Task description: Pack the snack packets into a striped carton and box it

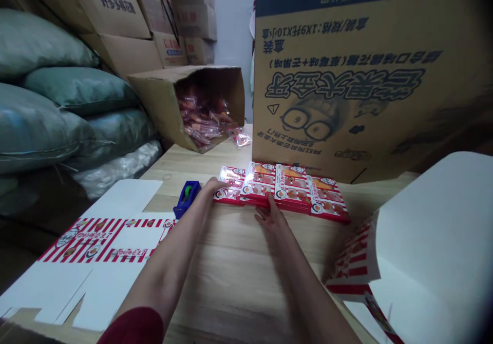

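Several flat red-and-white packs with pictures of food (262,177) lie in a row, partly stacked, on the wooden table. My left hand (213,186) is at the left end of the row, its fingers closed over the edge of the leftmost flat pack (233,174). At the front edge of the middle packs is my right hand (271,216). Its thumb touches the red edge, while the other fingers are spread apart just in front, low over the table. A blue tape dispenser (187,199) with green inside stands left of my left forearm.
A flattened red-striped carton (115,246) lies at the left. An open striped white carton (423,262) stands at the right. Behind are a tipped cardboard box (154,102) of wrapped pieces and a large printed cardboard box (365,77). Stuffed sacks (77,90) are piled left.
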{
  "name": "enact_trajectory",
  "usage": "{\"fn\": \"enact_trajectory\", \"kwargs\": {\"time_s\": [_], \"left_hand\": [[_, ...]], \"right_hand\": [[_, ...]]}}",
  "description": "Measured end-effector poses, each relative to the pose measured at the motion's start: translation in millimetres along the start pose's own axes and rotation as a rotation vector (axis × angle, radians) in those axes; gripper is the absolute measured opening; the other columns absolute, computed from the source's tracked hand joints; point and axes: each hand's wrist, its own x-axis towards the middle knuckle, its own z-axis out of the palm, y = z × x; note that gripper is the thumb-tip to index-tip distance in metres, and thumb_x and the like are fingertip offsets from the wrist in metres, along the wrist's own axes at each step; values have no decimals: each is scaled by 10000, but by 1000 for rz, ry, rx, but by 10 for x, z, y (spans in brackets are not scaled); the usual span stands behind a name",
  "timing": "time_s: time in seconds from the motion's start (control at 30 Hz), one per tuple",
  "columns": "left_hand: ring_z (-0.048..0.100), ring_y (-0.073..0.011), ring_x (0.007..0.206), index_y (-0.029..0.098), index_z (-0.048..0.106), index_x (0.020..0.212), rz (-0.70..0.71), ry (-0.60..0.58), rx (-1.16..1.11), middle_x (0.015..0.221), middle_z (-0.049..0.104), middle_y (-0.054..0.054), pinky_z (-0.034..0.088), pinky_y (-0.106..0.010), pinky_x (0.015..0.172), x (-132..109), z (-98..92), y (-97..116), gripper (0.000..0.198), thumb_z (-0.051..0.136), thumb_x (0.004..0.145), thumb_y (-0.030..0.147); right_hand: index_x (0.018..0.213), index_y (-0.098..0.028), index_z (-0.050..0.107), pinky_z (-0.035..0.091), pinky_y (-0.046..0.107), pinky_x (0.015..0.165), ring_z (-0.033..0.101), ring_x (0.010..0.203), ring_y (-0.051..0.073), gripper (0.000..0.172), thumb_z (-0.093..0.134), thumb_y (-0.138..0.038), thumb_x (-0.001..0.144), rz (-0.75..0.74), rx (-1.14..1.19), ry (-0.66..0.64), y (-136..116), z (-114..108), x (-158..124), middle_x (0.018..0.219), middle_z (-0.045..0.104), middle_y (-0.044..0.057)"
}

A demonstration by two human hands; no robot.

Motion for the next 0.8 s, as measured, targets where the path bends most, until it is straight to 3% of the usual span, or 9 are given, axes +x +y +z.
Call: {"fn": "enact_trajectory", "kwargs": {"time_s": [0.1, 0.2, 0.27, 0.33, 0.43, 0.63, 0.7, 0.8], "left_hand": [[709, -164, 779, 113, 690, 1031, 37, -9, -107, 931, 728, -49, 623, -332, 728, -20, -36, 75, 272, 689, 976, 380], [716, -164, 783, 123, 684, 1095, 133, 59, -246, 963, 743, -53, 621, -330, 732, -18, -240, 228, 267, 717, 955, 348], [730, -169, 773, 132, 671, 1168, 208, 85, -353, 959, 767, -54, 616, -314, 738, -40, -396, 351, 371, 789, 885, 340], [746, -194, 750, 131, 678, 1185, 264, 29, -443, 914, 791, -64, 616, -307, 724, -97, -472, 467, 512, 883, 764, 337], [754, -246, 703, 109, 733, 1059, 292, -162, -514, 834, 799, -102, 625, -336, 672, -219, -354, 576, 531, 953, 633, 335], [751, -232, 661, 95, 736, 1007, 303, -388, -567, 791, 798, -105, 617, -306, 625, -351, 113, 584, 519, 967, 625, 359], [742, -224, 631, 91, 729, 1036, 309, -429, -567, 763, 793, -96, 607, -293, 599, -384, 124, 581, 547, 968, 630, 369], [740, -220, 615, 112, 716, 1144, 341, -504, -544, 826, 806, -90, 599, -281, 576, -485, -15, 584, 653, 984, 604, 362]], "right_hand": [[852, -264, 637, 599, 389, 722, 724, 847, 234, 371, 733, -617, 788, 41, 37, 9, -31, -6, -23, 798, 703, 40], [852, -263, 653, 587, 379, 752, 723, 899, 246, 334, 790, -554, 761, 48, 71, 2, -62, -89, -86, 788, 700, 38], [831, -264, 646, 577, 364, 760, 719, 928, 245, 317, 810, -524, 753, 41, 93, 2, -69, -154, -138, 777, 698, 31], [805, -266, 633, 567, 356, 763, 716, 955, 245, 315, 810, -524, 759, 32, 113, 3, -68, -206, -191, 779, 703, 29], [785, -267, 631, 556, 358, 760, 710, 973, 252, 308, 802, -523, 773, 21, 130, 2, -67, -250, -257, 776, 706, 31], [766, -264, 645, 547, 364, 768, 699, 975, 253, 297, 805, -514, 771, 3, 138, -8, -117, -334, -332, 804, 709, 31], [762, -263, 649, 542, 355, 768, 692, 985, 249, 306, 810, -523, 764, -2, 136, -8, -128, -363, -359, 822, 706, 29], [793, -263, 666, 525, 331, 738, 681, 997, 246, 304, 827, -516, 747, 6, 133, -10, -113, -395, -432, 848, 710, 31]]}}
